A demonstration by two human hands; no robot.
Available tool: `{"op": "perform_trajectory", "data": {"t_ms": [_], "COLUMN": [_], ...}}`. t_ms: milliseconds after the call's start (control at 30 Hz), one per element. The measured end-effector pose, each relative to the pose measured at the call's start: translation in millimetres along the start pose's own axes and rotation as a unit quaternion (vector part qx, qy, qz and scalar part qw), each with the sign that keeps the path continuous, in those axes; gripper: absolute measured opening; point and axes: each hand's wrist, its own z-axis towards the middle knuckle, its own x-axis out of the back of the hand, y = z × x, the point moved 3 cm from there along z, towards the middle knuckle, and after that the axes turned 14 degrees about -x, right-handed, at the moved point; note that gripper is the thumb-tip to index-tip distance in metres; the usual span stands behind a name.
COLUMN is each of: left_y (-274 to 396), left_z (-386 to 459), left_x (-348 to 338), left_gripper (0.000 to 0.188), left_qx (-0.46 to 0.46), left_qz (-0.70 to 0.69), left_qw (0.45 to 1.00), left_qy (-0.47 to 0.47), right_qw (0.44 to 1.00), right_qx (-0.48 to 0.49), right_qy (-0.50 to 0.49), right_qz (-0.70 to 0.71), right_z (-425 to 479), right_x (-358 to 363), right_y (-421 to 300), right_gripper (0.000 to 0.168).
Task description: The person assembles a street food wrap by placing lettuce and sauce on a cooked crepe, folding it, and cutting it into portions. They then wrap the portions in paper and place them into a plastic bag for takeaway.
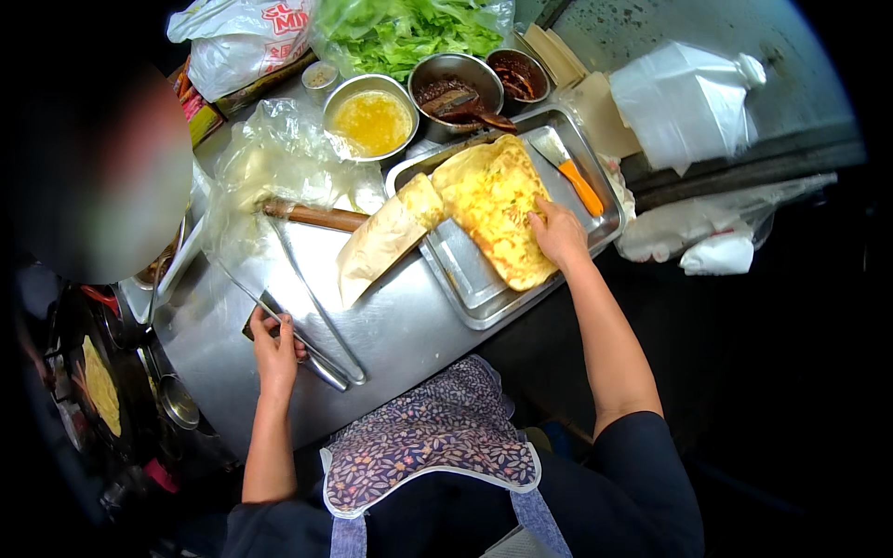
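Note:
My left hand (274, 349) is curled round a flat tool with a dark blade and a metal handle (328, 373), low on the steel counter. A pair of metal tongs (322, 317) lies against it, one arm crossing close to my thumb. My right hand (561, 234) touches the right edge of an egg-topped flatbread (492, 216), which overhangs a steel tray (481, 317). Whether my fingers grip the bread or only rest on it is unclear. Left of the bread, a rolled flatbread in a paper sleeve (384, 240) leans on the tray's rim. A wooden rolling pin (317, 215) is partly behind it.
An orange-handled spatula (579, 187) lies in the tray. Behind stand bowls of yellow liquid (373, 122), dark sauce with a brush (446, 87) and red sauce (516, 73), plus bagged lettuce (411, 31). Another flatbread (101, 383) is on a dark cooking surface at left.

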Motion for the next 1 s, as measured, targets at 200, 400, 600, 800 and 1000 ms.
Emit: {"op": "perform_trajectory", "data": {"t_ms": [200, 400, 600, 800, 1000], "left_y": [72.0, 177.4, 167.5, 164.3, 154.9], "left_z": [-29.9, -70.2, -71.2, -70.9, -72.3], "left_x": [-47.5, -222.7, -294.1, -297.5, -295.8], "left_gripper": [0.071, 0.075, 0.112, 0.123, 0.130], "left_qx": [-0.198, -0.413, -0.303, -0.283, -0.267], "left_qz": [0.201, 0.122, 0.241, 0.292, 0.312], "left_qw": [0.956, 0.895, 0.915, 0.912, 0.912], "left_qy": [0.083, -0.114, -0.114, -0.053, -0.031], "right_qw": [0.943, 0.841, 0.823, 0.761, 0.801], "right_qx": [0.236, 0.504, 0.431, 0.618, 0.511], "right_qy": [0.064, 0.175, -0.067, 0.052, -0.149], "right_qz": [0.228, 0.093, 0.363, 0.193, 0.275], "right_z": [71.7, 96.8, 73.7, 1.2, -20.6], "right_x": [57.8, 79.3, 174.1, 53.6, 104.1], "right_y": [-62.9, -166.1, -88.3, -22.5, 45.0], "right_gripper": [0.064, 0.025, 0.014, 0.021, 0.018]}}
